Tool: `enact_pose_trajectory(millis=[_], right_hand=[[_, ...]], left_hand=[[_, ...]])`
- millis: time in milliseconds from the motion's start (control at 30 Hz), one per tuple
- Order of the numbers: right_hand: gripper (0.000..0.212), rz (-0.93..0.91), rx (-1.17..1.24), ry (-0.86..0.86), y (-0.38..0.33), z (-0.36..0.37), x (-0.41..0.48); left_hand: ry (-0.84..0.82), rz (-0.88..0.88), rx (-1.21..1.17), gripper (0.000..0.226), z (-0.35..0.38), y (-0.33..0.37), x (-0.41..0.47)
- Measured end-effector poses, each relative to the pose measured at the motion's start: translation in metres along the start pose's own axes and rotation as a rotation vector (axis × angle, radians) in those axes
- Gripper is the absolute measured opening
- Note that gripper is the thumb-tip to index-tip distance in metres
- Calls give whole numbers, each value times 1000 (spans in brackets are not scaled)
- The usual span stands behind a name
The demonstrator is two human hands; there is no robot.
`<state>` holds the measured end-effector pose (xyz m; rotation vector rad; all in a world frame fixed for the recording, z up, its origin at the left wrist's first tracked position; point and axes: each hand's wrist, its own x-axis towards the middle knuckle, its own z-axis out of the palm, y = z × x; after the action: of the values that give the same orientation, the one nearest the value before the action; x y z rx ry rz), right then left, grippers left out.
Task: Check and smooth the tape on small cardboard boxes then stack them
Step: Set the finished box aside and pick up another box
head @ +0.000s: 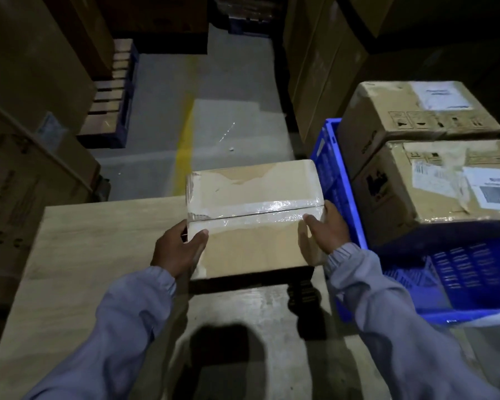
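So both hands are on a small cardboard box (251,217), one at each end, holding it just over the far right part of the wooden table (84,255). The left hand (178,249) wraps around the box's left end with the thumb lying on the top face right below the tape line, and the rest of its fingers tucked around the side where I can't see them. The right hand (325,229) clamps the right end the same way, thumb on top near the seam, palm against the side. So neither hand is spread flat; both are closed around the box. A strip of clear tape (260,210) runs between the two hands along the middle seam of the box, shiny and a bit wrinkled, and more tape covers the half of the top farther from the hands. Both arms are in light grey-blue sleeves (387,313). Just right of the right hand there's a blue plastic crate (338,183) with two bigger cardboard boxes (433,180) in it, one beyond the other, both with white labels and scruffy tape. Beyond the hands is grey concrete floor (162,111) with a yellow line (184,151) running away from the table. Off to the left of the left hand are big stacked cartons (26,82) and a pallet (110,105), all pretty dark.
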<state>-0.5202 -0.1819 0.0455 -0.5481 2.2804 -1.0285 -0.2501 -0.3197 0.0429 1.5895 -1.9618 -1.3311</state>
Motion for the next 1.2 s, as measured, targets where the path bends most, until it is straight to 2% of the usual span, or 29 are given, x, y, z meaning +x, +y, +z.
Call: enact_pose_trajectory(millis=[67, 133, 200, 267, 367, 433, 500, 633, 767, 900, 1100, 1200], right_hand=[[49, 16, -50, -2, 0, -1, 18], [65, 42, -126, -11, 1, 0, 32], [74, 53, -220, -13, 2, 3, 41], [71, 41, -348, -20, -1, 5, 35], [72, -102, -476, -43, -1, 10, 27], [73, -243, -532, -110, -1, 20, 19], [76, -302, -576, -158, 4, 29, 14], [79, -377, -646, -97, 20, 33, 15], [79, -428, -740, -63, 30, 33, 18], [78, -430, -796, -18, 33, 37, 16], [80, -456, -813, -18, 34, 37, 15], [81, -464, -806, -19, 34, 37, 14]], left_hand=[[-4, -2, -9, 15, 12, 3, 13], [-18, 8, -14, 18, 22, 6, 21], [-36, 18, 4, 36, 30, 6, 28], [-41, 29, 66, 59, 34, 0, 32], [-56, 45, 123, 71, 42, -5, 34], [-38, 63, 119, 67, 44, -4, 33], [-14, 94, 90, 60, 46, -3, 32], [-5, 111, 16, 72, 54, -3, 31], [-19, 155, 133, 79, 54, -2, 27], [-60, 168, 281, 75, 54, -1, 29], [-52, 171, 391, 75, 56, -2, 23], [-64, 186, 370, 73, 56, -4, 22]])
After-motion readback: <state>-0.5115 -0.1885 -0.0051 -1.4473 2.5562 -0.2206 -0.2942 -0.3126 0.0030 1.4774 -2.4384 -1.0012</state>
